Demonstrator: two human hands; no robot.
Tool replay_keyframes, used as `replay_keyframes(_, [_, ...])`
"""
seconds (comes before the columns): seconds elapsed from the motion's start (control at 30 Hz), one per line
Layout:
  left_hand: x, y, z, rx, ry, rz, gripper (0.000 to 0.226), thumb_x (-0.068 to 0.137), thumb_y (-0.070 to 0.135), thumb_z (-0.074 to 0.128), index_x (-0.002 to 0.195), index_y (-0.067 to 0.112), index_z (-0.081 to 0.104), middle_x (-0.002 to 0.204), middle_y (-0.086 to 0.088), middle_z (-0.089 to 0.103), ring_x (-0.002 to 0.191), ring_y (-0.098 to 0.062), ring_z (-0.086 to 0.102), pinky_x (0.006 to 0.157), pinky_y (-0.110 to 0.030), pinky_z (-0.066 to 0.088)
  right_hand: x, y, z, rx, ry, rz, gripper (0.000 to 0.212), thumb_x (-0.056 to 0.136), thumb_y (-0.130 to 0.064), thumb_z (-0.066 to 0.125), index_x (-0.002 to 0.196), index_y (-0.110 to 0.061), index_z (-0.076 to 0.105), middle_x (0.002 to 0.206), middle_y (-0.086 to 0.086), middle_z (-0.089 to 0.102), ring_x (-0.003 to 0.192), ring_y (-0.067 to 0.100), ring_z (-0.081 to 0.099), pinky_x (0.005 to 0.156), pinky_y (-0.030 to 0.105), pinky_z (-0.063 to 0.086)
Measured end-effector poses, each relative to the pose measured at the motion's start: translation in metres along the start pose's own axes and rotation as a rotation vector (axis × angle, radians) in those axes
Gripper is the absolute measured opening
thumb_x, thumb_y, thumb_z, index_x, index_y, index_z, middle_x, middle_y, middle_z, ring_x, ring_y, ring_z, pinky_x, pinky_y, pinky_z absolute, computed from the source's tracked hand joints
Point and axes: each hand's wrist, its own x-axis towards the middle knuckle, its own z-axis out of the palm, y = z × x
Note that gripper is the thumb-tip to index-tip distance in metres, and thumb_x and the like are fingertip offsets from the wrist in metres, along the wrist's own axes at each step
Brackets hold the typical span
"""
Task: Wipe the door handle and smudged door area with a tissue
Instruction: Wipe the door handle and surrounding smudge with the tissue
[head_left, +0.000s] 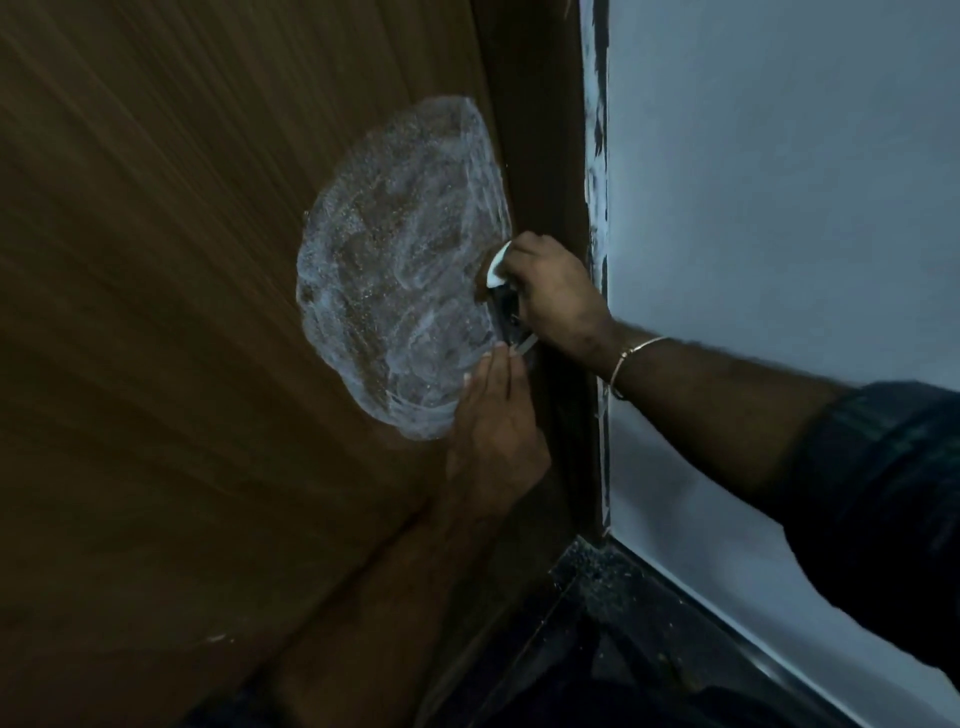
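A brown wooden door fills the left of the head view. On it is a large whitish foamy smudge, oval and streaked. At the smudge's right edge sits the dark door handle, mostly hidden by my hands. My right hand grips a small white tissue and presses it onto the top of the handle. My left hand reaches up from below, its fingertips touching the lower end of the handle; whether it grips it I cannot tell.
A dark door frame runs down beside the door. To its right is a pale blue-grey wall with rough paint marks along the edge. A dark speckled floor lies at the bottom. My right wrist wears a thin bangle.
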Motion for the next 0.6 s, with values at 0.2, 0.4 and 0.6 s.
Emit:
replay_keyframes(0.2, [-0.001, -0.004, -0.005, -0.002, -0.045, 0.009, 0.069, 0.081, 0.015, 0.053, 0.146, -0.003, 0.039, 0.152, -0.024, 0.040, 0.142, -0.037, 0.037, 0.118, -0.047, 0.021, -0.007, -0.008, 0.008, 0.040, 0.017, -0.096, 0.014, 0.077, -0.002, 0.062, 0.085, -0.006, 0.072, 0.094, 0.012, 0.065, 0.085, 0.030, 0.057, 0.078, 0.027, 0.042])
replay_keyframes(0.4, [0.001, -0.009, -0.008, -0.053, -0.104, 0.013, 0.075, 0.087, 0.017, 0.049, 0.155, 0.004, 0.022, 0.163, -0.015, 0.019, 0.151, -0.028, 0.016, 0.123, -0.039, 0.009, -0.005, -0.010, -0.006, 0.072, -0.023, 0.163, 0.021, 0.083, -0.002, 0.064, 0.101, -0.005, 0.073, 0.103, 0.014, 0.067, 0.097, 0.032, 0.065, 0.090, 0.030, 0.047])
replay_keyframes(0.6, [0.001, -0.004, -0.005, -0.098, -0.055, -0.030, 0.074, 0.086, 0.010, 0.058, 0.153, 0.002, 0.028, 0.161, -0.016, 0.024, 0.150, -0.029, 0.020, 0.122, -0.037, 0.010, -0.017, -0.003, 0.000, 0.030, -0.133, 0.270, 0.017, 0.085, -0.006, 0.065, 0.098, -0.010, 0.074, 0.106, 0.012, 0.068, 0.096, 0.028, 0.065, 0.086, 0.033, 0.051])
